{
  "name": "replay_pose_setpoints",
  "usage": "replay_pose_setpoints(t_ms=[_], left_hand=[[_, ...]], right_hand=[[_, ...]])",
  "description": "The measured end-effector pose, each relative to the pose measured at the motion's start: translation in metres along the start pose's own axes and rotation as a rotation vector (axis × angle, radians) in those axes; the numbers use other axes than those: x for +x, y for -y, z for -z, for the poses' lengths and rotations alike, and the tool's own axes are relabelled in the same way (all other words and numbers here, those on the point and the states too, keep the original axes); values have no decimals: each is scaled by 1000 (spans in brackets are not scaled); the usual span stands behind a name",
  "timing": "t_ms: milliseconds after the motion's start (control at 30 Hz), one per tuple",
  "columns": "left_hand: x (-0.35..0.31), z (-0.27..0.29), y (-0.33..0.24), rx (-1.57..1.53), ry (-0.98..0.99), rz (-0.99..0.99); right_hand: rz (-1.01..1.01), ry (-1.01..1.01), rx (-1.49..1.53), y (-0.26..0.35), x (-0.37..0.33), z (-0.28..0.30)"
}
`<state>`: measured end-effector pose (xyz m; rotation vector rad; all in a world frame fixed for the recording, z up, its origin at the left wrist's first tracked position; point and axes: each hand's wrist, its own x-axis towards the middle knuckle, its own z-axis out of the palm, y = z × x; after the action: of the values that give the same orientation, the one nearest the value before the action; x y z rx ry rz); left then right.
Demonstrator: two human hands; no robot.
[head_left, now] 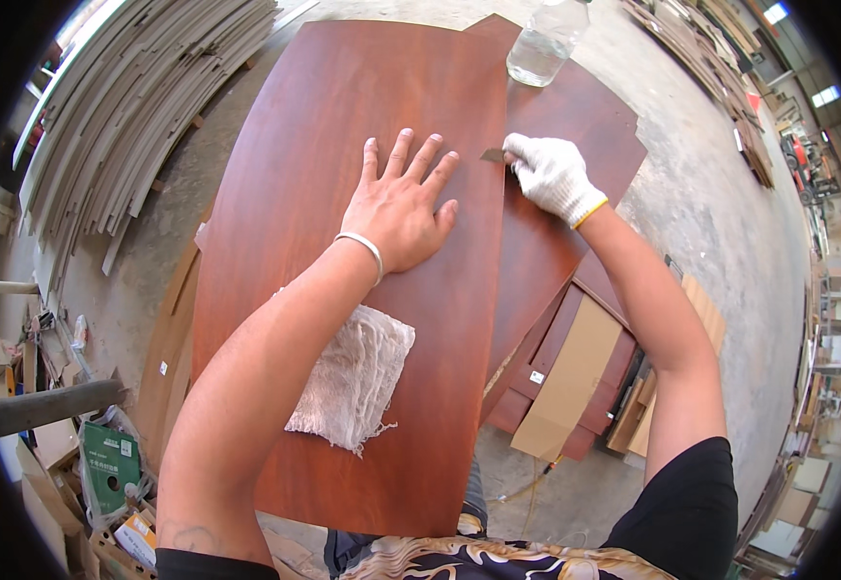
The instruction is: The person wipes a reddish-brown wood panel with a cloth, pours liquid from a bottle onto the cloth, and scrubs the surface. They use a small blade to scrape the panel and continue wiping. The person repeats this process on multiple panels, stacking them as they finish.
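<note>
My bare left hand lies flat with spread fingers on a glossy reddish-brown wooden panel. A white band circles that wrist. In a white knitted glove, my right hand is closed on a small flat metal blade, whose tip reaches over the panel's right edge. Most of the blade is hidden by the glove, so I cannot tell whether it has a handle. A folded whitish rag with frayed edges rests on the panel beside my left forearm. Under the panel's right side lies a second reddish-brown panel.
A clear bottle of liquid stands on the second panel at the far end. Stacked boards fill the far left. Below on the right are brown panels with a cardboard strip. A green box sits among clutter at the lower left.
</note>
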<state>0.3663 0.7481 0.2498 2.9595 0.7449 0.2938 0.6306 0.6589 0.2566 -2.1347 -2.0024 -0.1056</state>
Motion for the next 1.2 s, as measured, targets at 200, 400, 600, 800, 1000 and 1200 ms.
replay_pose_setpoints(t_ms=[200, 400, 600, 800, 1000, 1200], left_hand=[[0, 0, 0, 0, -5, -6], [0, -1, 1, 4, -10, -7], [1, -2, 1, 10, -16, 2], [1, -2, 1, 20, -7, 14], [0, -1, 0, 13, -2, 15], [1, 0, 0, 7, 3, 7]], right_hand=[[-57, 10, 8, -2, 0, -2], [-140, 45, -54, 1, 13, -2], [-69, 58, -41, 29, -24, 6], [32, -27, 18, 64, -66, 12], [-12, -35, 70, 64, -73, 7], [-128, 2, -52, 43, -36, 3]])
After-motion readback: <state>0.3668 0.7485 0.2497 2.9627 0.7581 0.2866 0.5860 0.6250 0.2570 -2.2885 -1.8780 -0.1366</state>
